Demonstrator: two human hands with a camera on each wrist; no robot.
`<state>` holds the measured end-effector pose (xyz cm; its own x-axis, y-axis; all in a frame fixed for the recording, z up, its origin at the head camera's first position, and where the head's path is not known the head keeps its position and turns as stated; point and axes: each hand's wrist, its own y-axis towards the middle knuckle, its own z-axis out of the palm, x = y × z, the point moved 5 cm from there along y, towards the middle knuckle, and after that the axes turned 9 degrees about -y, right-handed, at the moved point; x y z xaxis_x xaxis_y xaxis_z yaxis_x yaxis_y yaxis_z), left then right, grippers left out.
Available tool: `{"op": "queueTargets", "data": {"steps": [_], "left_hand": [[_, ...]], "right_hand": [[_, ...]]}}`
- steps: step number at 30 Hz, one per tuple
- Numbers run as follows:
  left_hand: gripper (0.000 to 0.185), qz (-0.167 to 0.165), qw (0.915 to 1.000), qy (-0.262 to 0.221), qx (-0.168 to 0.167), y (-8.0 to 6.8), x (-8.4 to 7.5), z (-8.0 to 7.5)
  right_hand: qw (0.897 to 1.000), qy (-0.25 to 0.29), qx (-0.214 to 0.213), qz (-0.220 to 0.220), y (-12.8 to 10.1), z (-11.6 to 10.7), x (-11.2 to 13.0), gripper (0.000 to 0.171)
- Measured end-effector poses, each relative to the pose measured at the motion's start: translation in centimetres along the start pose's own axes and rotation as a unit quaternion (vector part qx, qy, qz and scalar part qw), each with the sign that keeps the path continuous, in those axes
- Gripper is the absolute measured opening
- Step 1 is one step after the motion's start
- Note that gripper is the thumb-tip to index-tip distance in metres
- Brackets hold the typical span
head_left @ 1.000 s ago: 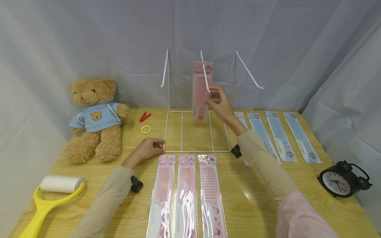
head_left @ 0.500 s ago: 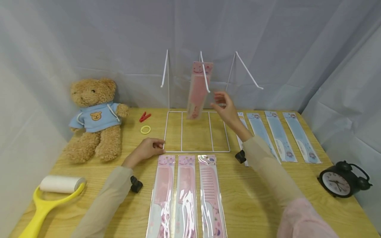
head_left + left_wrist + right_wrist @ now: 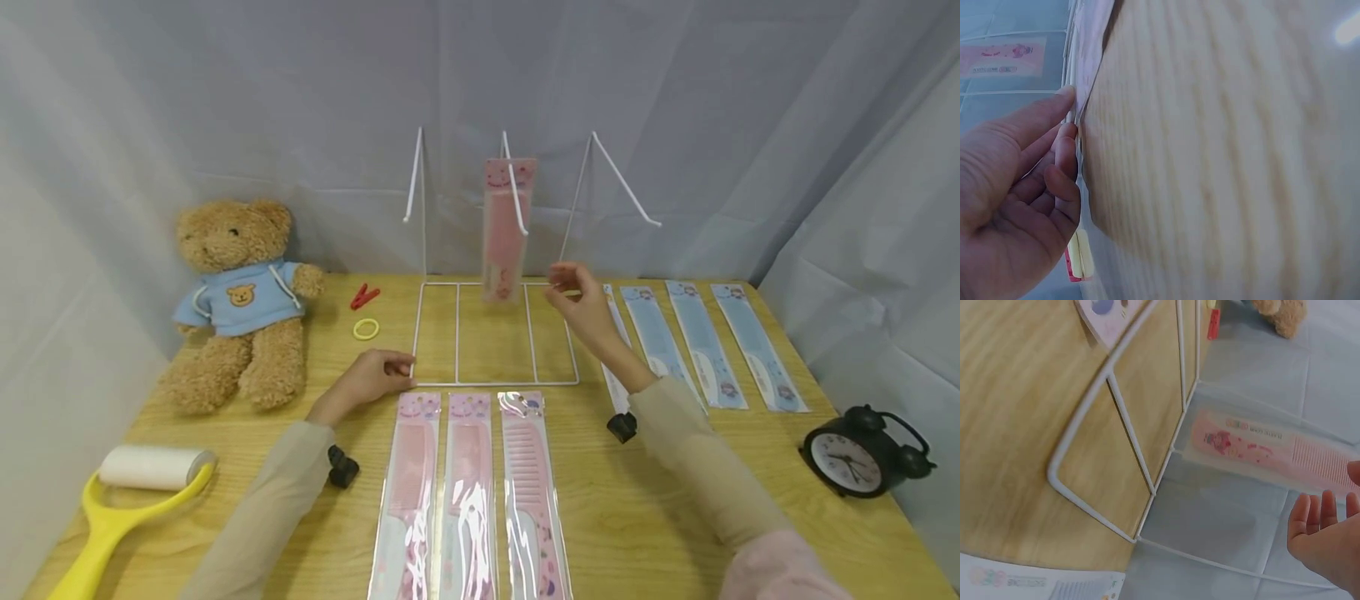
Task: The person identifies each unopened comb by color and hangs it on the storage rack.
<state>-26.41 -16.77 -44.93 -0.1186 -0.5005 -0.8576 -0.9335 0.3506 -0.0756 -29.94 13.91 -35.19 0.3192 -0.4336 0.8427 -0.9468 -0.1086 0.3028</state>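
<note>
On the rack's (image 3: 496,333) middle hook hangs a pink comb pack (image 3: 506,229) — its print too small to read; right hand (image 3: 585,308) beside it, fingers relaxed, empty. Left hand (image 3: 367,377) presses the rack's corner, fingers loosely bent.

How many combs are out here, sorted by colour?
Pink combs: 4, namely the hanging pink comb on the wire rack and three flat on the table.
Blue combs: 4, flat on the right.
Total: 8.
</note>
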Motion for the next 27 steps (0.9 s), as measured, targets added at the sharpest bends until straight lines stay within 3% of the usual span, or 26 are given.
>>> {"op": "queueTargets", "data": {"steps": [17, 27], "left_hand": [[0.038, 0.005, 1.0, -0.001, -0.001, 0.1, -0.1, -0.1], [0.038, 0.002, 1.0, 0.001, -0.001, 0.1, 0.1, -0.1]], "right_hand": [[0.997, -0.037, 0.07, 0.027, -5.8, 2.0, -0.9, 0.032], [0.985, -0.076, 0.15, 0.044, -11.8, 3.7, -2.6, 0.033]]}}
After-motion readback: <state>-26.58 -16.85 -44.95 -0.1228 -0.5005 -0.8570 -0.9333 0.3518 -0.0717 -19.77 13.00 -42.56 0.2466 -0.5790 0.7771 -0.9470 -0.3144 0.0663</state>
